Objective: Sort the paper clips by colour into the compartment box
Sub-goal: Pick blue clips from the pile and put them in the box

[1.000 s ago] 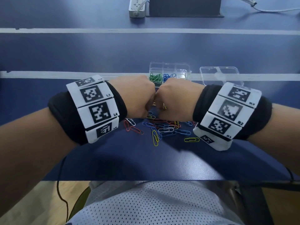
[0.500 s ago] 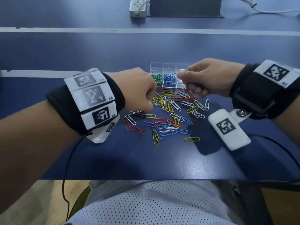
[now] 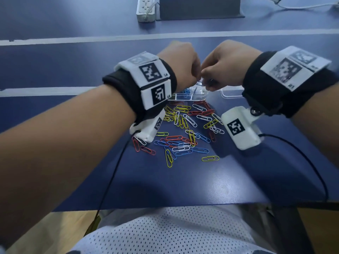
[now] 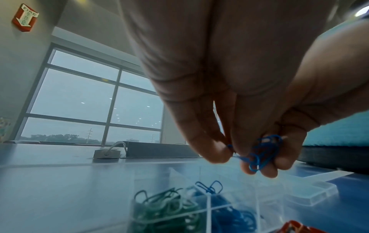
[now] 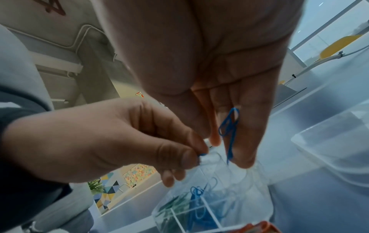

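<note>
A clear compartment box (image 3: pixel 199 96) stands behind a loose pile of mixed-colour paper clips (image 3: pixel 190 129). Its compartments hold green clips (image 4: pixel 165 209) and blue clips (image 4: pixel 231 219); a red clip (image 5: pixel 261 227) shows at its near edge. Both hands meet just above the box. My left hand (image 3: pixel 196 77) pinches a small bunch of blue clips (image 4: pixel 263 151) between thumb and fingertips. My right hand (image 3: pixel 204 75) holds a blue clip (image 5: pixel 229 126) against its fingers, fingertips down over the box. The two hands nearly touch.
The box's clear lid (image 3: pixel 231 92) lies to its right. A white power strip (image 3: pixel 145 9) and a dark flat box (image 3: pixel 200 6) sit at the far side of the blue table. Wrist-camera cables (image 3: pixel 302 154) trail over the near table edge.
My left hand has risen from the pile and moved forward to the box with blue clips. My right hand stayed over the box, and the two hands have come together.
</note>
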The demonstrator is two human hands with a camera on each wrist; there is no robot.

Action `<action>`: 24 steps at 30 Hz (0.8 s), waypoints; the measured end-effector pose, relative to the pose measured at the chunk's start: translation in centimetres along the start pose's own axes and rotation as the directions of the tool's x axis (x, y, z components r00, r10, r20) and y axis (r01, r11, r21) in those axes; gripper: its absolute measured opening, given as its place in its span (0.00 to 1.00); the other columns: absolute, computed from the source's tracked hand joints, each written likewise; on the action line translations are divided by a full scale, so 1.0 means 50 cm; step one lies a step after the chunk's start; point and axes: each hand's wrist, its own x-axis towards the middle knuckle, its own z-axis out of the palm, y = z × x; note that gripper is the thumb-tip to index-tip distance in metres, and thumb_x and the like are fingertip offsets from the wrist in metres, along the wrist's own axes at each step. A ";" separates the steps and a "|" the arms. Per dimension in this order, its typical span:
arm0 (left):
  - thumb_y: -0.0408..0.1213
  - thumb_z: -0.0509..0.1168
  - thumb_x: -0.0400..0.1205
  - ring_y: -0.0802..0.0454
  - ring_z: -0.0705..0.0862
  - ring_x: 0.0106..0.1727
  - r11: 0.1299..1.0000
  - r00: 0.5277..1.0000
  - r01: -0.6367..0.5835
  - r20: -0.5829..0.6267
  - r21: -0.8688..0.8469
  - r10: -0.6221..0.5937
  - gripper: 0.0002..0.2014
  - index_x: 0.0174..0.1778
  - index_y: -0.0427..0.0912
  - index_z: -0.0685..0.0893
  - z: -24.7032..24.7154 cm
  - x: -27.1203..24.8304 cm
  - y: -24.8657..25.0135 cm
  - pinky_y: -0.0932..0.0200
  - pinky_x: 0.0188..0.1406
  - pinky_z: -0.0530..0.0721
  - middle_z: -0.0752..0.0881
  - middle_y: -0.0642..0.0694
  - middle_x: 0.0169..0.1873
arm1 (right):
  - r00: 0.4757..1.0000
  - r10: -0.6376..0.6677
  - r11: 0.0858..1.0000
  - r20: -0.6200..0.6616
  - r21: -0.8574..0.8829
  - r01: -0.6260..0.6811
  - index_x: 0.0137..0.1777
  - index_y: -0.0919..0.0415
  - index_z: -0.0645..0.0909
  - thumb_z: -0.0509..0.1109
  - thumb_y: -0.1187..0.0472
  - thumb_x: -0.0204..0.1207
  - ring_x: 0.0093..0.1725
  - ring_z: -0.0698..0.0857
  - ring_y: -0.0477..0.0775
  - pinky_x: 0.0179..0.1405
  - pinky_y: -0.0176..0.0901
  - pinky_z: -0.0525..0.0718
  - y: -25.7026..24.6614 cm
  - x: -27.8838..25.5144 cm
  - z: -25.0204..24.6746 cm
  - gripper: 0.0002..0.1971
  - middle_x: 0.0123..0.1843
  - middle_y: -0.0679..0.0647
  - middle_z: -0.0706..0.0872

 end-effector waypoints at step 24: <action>0.49 0.73 0.70 0.65 0.78 0.24 0.990 0.905 -0.086 0.424 0.111 0.031 0.06 0.33 0.52 0.89 0.007 -0.106 -0.034 0.69 0.30 0.74 0.82 0.59 0.18 | 0.949 -0.190 0.871 0.252 -0.403 0.281 0.43 0.48 0.89 0.75 0.55 0.67 0.37 0.85 0.46 0.43 0.38 0.84 -0.008 -0.117 0.027 0.05 0.38 0.46 0.91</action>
